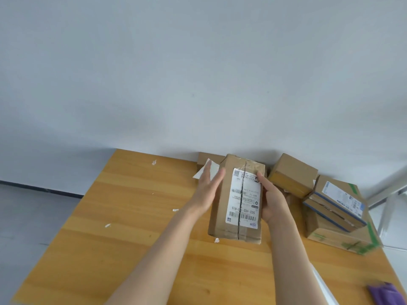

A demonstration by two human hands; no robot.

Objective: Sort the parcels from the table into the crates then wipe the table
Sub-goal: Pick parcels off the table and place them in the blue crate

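A long brown cardboard parcel (pixel 239 201) with a white shipping label sits between my two hands above the wooden table (pixel 114 216). My right hand (pixel 272 200) grips its right edge, thumb on the label side. With straight fingers, my left hand (pixel 209 190) lies flat against the parcel's left side. Behind it, by the wall, a flat parcel (pixel 203 160) with a white envelope is partly hidden. A small brown box (pixel 293 173) lies to the right. A stack of parcels (pixel 337 208) with blue and green tape stands at the table's right edge.
Small white paper scraps (pixel 154 162) dot the tabletop. A purple cloth (pixel 384 293) lies at the near right corner. A white wall rises behind the table, grey floor on the left, and a metal frame (pixel 387 190) stands to the right.
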